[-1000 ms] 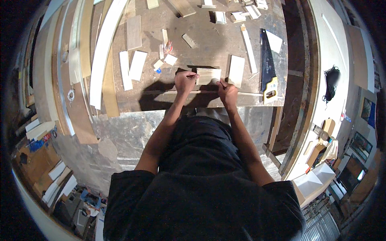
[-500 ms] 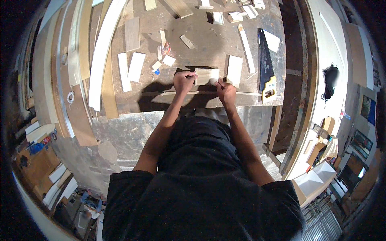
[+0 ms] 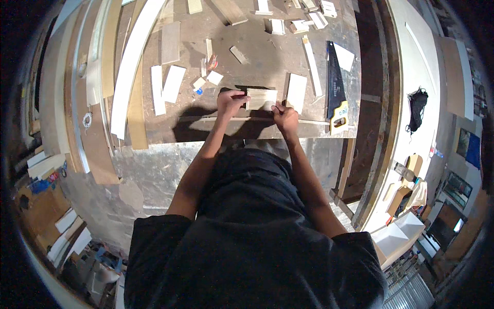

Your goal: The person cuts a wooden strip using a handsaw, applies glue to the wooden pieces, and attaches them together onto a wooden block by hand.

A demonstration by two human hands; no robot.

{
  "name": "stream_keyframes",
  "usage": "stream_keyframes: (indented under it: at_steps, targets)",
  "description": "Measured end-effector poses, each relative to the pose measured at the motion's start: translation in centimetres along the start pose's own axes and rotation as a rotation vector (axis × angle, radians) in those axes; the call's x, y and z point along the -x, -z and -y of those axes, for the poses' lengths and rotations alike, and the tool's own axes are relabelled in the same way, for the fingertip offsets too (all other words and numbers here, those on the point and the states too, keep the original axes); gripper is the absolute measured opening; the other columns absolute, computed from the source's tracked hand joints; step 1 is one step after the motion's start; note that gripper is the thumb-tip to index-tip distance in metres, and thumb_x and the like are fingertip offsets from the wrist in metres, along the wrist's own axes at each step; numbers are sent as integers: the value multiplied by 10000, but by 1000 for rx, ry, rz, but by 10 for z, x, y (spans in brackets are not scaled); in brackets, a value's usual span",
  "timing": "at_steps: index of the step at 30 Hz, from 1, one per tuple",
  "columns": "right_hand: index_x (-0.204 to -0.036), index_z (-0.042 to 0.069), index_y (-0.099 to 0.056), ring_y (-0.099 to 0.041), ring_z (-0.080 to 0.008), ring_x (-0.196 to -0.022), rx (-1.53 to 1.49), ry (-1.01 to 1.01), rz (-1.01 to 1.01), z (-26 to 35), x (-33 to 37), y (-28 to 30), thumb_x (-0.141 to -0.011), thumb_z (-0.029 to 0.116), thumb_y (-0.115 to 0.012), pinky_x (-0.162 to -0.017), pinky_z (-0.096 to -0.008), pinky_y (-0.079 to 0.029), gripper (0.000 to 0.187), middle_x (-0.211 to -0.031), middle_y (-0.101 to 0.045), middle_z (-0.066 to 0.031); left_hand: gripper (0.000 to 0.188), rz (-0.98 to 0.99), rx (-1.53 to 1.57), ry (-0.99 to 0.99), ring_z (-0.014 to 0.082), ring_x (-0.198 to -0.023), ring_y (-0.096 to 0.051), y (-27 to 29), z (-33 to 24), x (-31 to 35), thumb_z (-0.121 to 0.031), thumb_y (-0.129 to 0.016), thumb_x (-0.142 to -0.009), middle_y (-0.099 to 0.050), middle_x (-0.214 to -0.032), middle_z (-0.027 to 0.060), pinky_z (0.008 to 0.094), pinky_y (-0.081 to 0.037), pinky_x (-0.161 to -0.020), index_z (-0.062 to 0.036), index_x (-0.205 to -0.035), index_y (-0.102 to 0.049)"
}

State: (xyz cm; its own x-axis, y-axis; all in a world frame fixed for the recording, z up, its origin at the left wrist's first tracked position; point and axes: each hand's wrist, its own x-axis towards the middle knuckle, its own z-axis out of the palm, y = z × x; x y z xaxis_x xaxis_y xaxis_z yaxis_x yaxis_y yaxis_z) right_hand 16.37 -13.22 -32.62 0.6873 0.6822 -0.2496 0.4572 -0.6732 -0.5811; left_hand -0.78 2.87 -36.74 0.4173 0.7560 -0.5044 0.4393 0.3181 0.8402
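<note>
Near the front edge of the workbench, I hold a small pale wooden block (image 3: 262, 97) between both hands. My left hand (image 3: 229, 104) pinches its left end, fingers closed along that edge. At its lower right corner, the thumb and fingers of my right hand (image 3: 286, 119) are closed on the wood. The grain on the block's upper face is visible; its underside is hidden. Just right of the block lies a white-faced board (image 3: 296, 92). Beyond that, a handsaw (image 3: 336, 85) with a black blade and yellow-white handle rests on the bench.
Wood offcuts (image 3: 215, 78) are scattered over the workbench (image 3: 226, 56). Long boards (image 3: 126, 72) lie along the left side. A thin strip (image 3: 312, 64) sits between the white-faced board and the saw. On the white surface at right are a black cord bundle (image 3: 417, 109) and a hammer (image 3: 405, 172).
The block has turned slightly in my hands, and more of its grained face shows. Both hands remain on it. The whole view has shifted a little.
</note>
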Motion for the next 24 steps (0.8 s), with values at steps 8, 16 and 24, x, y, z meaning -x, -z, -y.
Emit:
stream_keyframes:
  at_steps: [8,16,24]
  targets:
    - [-1089,82,-780,-740,-384,-840,-4,5,16,-3,-6,-1,-866,347,-756,-750,-436,-573,346,-885,-717,-248,289,-160,-283,-203,261,-756,-737,-8,-17,14,-272,-849,-738,-758,-848,123,375,-571,-707,-56,-921,-789]
    - [-1051,94,-790,-741,-360,-750,45,42,-48,-2,-2,-4,-874,350,-749,-700,-425,-568,314,-785,-716,-223,300,-149,-315,-239,276,-762,-745,0,-10,12,-321,-847,-745,-757,-826,134,379,-573,-724,-72,-906,-802]
    - [-999,86,-802,-739,-313,-722,-149,145,-119,52,21,8,-897,313,-727,-680,-398,-568,260,-788,-737,-184,337,57,-191,-321,267,-792,-753,31,6,32,-297,-879,-706,-761,-843,143,375,-573,-713,-24,-871,-773]
